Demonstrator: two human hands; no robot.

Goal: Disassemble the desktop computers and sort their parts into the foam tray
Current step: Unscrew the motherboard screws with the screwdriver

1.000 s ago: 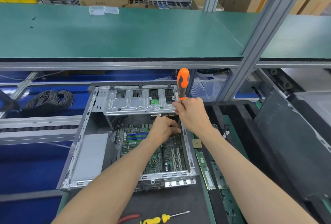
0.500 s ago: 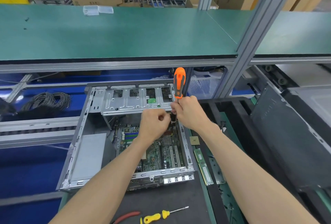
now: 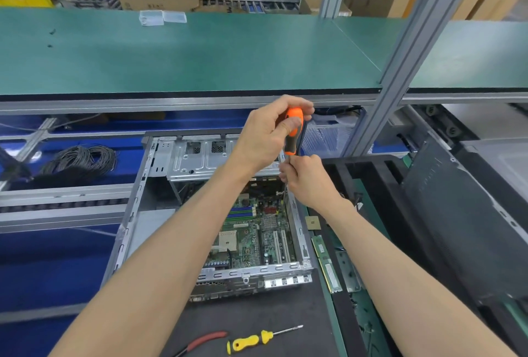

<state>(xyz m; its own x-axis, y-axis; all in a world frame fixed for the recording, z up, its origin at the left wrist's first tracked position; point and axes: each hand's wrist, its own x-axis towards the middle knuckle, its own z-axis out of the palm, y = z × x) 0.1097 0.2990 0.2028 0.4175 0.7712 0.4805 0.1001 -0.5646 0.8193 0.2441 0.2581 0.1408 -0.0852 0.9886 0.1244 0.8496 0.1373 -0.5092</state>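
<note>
An open metal desktop case (image 3: 134, 213) lies on the bench with its green motherboard (image 3: 251, 236) exposed. An orange and black screwdriver (image 3: 294, 133) stands upright over the case's far right corner. My left hand (image 3: 265, 136) grips its handle from the top. My right hand (image 3: 305, 179) pinches the shaft just below the handle, close to the silver drive cage (image 3: 197, 162). The screwdriver's tip is hidden behind my right hand. The black foam tray (image 3: 368, 173) sits to the right of the case and holds RAM sticks (image 3: 325, 265) and a CPU chip (image 3: 313, 223).
A yellow screwdriver (image 3: 257, 338) and red-handled pliers (image 3: 205, 339) lie on the black mat near me. A dark case side panel (image 3: 457, 213) leans at the right. A coil of black cable (image 3: 77, 162) lies at the left. A green shelf (image 3: 200, 51) overhangs the work area.
My left hand left the case interior and rose to grip the screwdriver's handle. My right hand slid down from the handle's base to the shaft.
</note>
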